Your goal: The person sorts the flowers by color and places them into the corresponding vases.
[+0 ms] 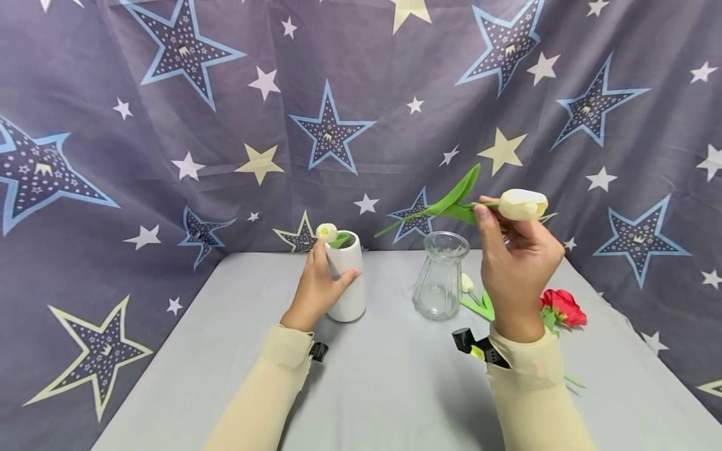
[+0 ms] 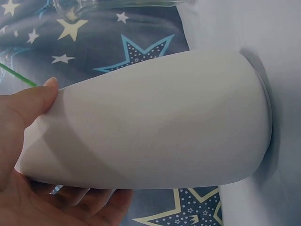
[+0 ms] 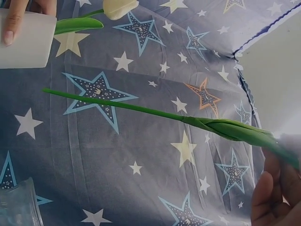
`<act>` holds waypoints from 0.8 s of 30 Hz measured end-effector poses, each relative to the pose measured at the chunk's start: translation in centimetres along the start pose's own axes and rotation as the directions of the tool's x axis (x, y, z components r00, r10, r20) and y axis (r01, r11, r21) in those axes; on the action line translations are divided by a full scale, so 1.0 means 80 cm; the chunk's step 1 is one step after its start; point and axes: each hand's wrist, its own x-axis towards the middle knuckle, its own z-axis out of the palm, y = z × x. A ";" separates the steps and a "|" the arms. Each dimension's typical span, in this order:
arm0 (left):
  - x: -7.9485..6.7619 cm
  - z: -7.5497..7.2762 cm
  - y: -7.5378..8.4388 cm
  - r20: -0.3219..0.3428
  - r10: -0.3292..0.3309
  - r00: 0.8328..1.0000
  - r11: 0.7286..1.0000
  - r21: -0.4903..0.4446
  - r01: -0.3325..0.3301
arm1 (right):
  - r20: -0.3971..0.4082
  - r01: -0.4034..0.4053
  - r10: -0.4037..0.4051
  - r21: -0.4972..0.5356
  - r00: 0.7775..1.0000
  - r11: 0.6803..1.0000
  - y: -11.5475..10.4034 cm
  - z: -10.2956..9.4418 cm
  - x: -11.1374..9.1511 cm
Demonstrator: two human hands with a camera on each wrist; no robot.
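One white tulip (image 1: 455, 196) pinched just below its bloom in the right hand (image 1: 520, 260); white vase (image 1: 350, 291) gripped near the rim in the left hand (image 1: 319, 283). Narrow gap between stem tip and vase rim; wider open stretch of surface (image 1: 389, 376) between vase and glass jar (image 1: 440, 285), farther right. Far edge of the surface beyond both. Tulip held above the surface, long axis slightly tilted: bloom right, stem tip left and lower. Vase upright, second tulip (image 1: 326, 233) in its mouth, bloom at the left rim.

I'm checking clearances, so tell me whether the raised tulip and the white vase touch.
Apart: in the right wrist view, starry backdrop shows plainly between the raised tulip and the white vase.
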 end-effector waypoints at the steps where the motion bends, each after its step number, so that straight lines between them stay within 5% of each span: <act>1: -0.001 0.000 0.000 -0.002 -0.004 1.000 1.000 0.002 0.004 | -0.003 0.001 -0.001 0.006 1.000 1.000 0.000 0.001 0.000; 24: -0.001 0.000 0.001 -0.001 0.007 1.000 1.000 -0.021 -0.007 | -0.115 0.041 -0.026 0.126 0.993 0.991 0.000 0.014 0.002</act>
